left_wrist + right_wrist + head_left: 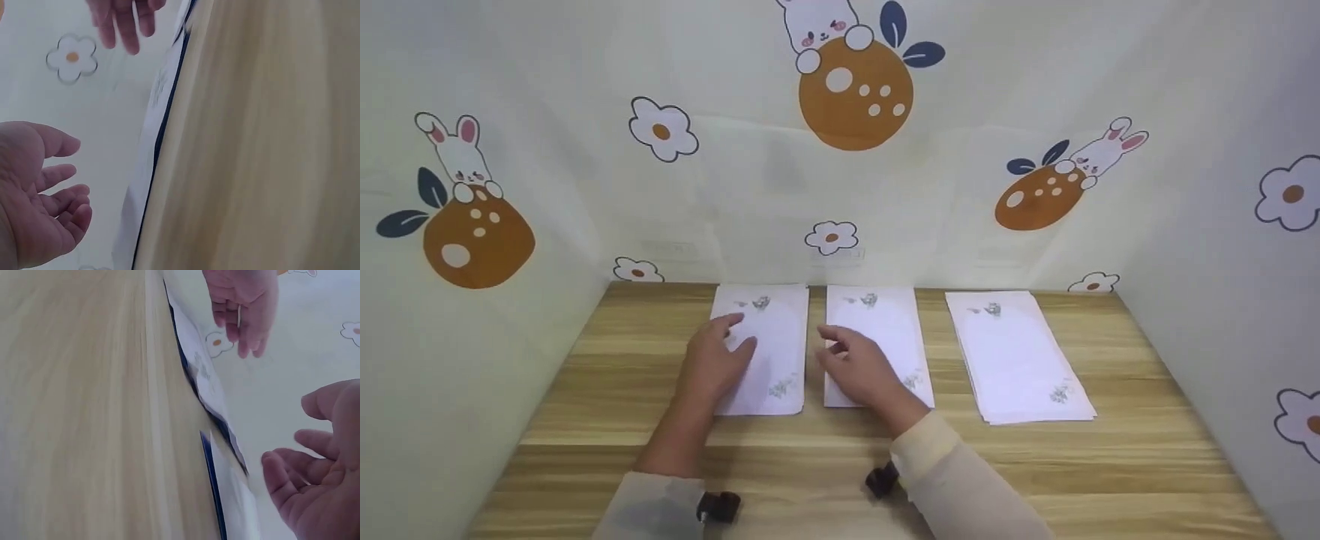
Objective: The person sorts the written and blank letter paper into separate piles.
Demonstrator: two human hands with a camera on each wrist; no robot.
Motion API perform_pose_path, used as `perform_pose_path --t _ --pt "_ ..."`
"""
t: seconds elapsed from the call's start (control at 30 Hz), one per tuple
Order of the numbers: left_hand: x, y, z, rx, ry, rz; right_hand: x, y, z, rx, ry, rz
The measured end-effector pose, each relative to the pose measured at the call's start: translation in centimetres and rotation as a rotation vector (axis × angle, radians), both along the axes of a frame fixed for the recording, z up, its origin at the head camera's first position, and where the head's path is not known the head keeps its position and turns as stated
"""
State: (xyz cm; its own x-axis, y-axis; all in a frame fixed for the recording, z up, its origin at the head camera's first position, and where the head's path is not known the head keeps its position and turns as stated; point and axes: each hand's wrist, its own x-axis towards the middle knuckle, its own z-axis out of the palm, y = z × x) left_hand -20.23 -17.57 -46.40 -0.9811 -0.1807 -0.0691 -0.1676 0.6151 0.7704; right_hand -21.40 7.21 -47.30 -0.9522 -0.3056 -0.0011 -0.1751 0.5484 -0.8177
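Three white paper stacks with small grey-green printed motifs lie in a row on the wooden table. Over the left paper stack [769,360] is my left hand [716,360], its fingers loosely bent, holding nothing. My right hand [859,367] hovers at the left side of the middle paper stack [885,315], palm turned inward and nothing in its grasp. Both wrist views show the hands raised above the sheets, with gaps between thumb and fingers. Dark blue shows along the bottom edge of the paper [163,95] in the left wrist view.
The right paper stack [1016,360] lies slightly askew, its sheets' edges not quite aligned. A pale cloth [735,187] with rabbit, orange and flower prints encloses the table [810,465] at the back and sides. Small black devices [722,508] sit at both wrists.
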Motion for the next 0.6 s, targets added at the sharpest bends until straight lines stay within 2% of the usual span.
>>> perform_pose_path --t 0.1,0.27,0.47,0.6 --pt "-0.4 2.4 0.2 0.027 0.007 -0.036 -0.2 1.6 0.1 -0.012 0.041 -0.024" --pt "-0.9 5.8 0.3 0.080 -0.010 -0.080 -0.4 4.6 0.4 -0.001 0.054 -0.086" --pt "-1.0 9.0 0.5 0.099 -0.022 -0.098 -0.5 8.3 0.7 0.012 0.041 -0.178" --pt "-1.2 10.9 0.5 0.097 -0.025 -0.110 -0.7 10.5 0.7 0.034 0.002 -0.214"
